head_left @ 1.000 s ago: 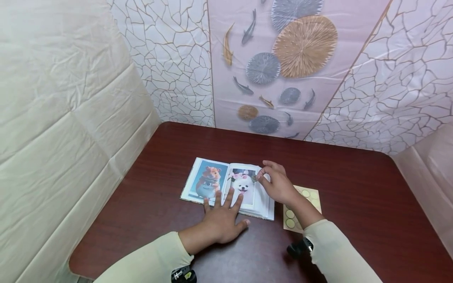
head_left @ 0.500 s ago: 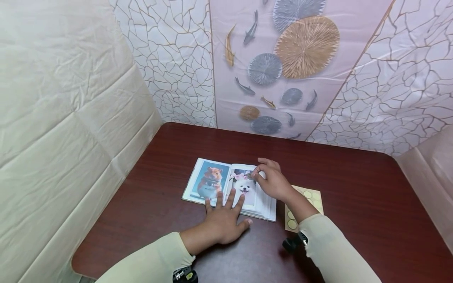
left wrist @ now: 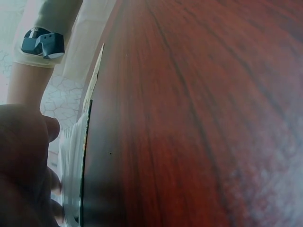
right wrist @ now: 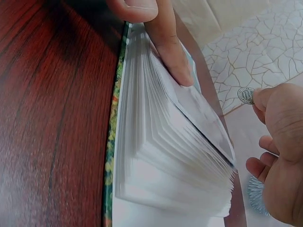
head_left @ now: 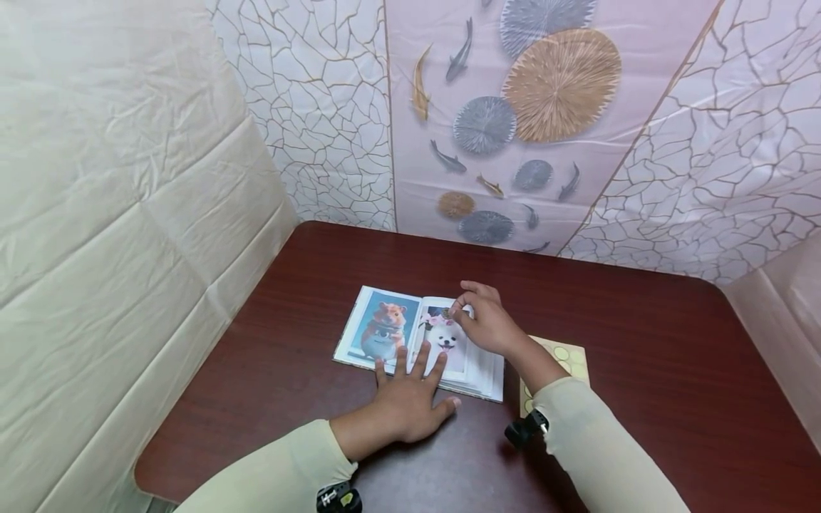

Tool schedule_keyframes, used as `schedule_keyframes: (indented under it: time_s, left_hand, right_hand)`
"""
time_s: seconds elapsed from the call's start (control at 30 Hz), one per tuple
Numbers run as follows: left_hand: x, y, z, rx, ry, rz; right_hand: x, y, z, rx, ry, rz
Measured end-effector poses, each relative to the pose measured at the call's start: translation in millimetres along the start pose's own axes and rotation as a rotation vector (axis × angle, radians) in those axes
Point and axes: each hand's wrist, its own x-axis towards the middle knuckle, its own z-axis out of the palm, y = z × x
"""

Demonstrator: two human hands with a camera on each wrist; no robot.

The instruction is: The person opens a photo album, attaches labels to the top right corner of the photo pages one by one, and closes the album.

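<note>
An open photo album (head_left: 485,379) lies on the table, a hamster picture (head_left: 383,331) on its left page and a white fluffy dog picture (head_left: 442,339) on the right. My left hand (head_left: 408,407) rests across the album's near edge, fingers spread and straight on the pages. Thumb and forefinger of my right hand (head_left: 489,322) pinch a small round sticker (right wrist: 245,95) with dark printing on it. That hand is above the upper part of the dog page, and the sticker appears apart from the paper in the right wrist view. My other right fingers are loosely bent.
A pale yellow sheet of round stickers (head_left: 573,361) lies right of the album, partly covered by my right forearm. The dark red wooden table (head_left: 673,370) extends around them. Patterned cloth (head_left: 346,121) hangs behind, and plain cream cloth (head_left: 128,214) hangs at the left.
My right hand has moved left over the dog page with the sticker in its fingers. My left hand has kept its place on the album. The head view has shifted slightly.
</note>
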Motion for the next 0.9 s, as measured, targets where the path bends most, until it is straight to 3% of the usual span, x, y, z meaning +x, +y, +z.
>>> schedule_keyframes:
  time_s: [0.9]
  left_hand:
    - [0.2,-1.3,0.8,0.019,-0.004,0.003]
  right_hand:
    - [22.4,-5,19,-0.047,0.004,0.030]
